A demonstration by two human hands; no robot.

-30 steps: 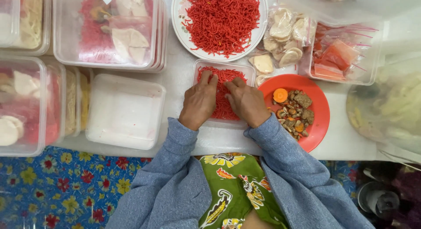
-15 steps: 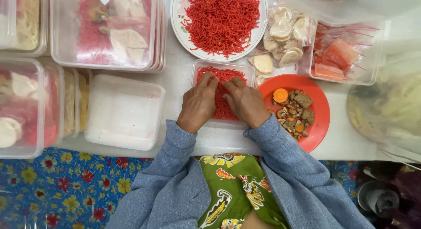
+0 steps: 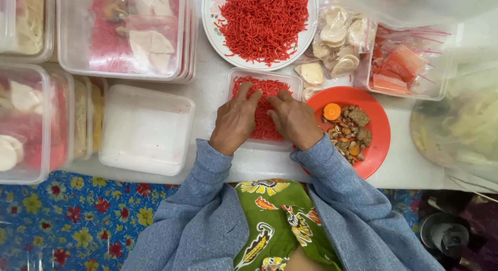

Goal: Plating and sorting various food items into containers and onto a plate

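Note:
A small clear plastic box (image 3: 296,83) on the white table holds red shredded noodles (image 3: 262,123). My left hand (image 3: 236,120) lies flat over the left half of the box, fingers spread and pressing on the noodles. My right hand (image 3: 293,119) rests over the right half, fingers bent down into the noodles. Both hands touch the noodles; neither grips anything I can make out. Just beyond the box stands a white plate (image 3: 211,27) heaped with the same red noodles (image 3: 262,19).
An orange plate (image 3: 376,146) with a carrot slice and brown pieces sits right of the box. An upturned clear lid (image 3: 147,130) lies to the left. Stacked filled boxes (image 3: 124,32) line the left and back; bags of pale slices (image 3: 340,35) and red strips (image 3: 399,68) at right.
Both hands have stayed on the noodles in the box; the left fingers have spread a little further up. Nothing else has moved.

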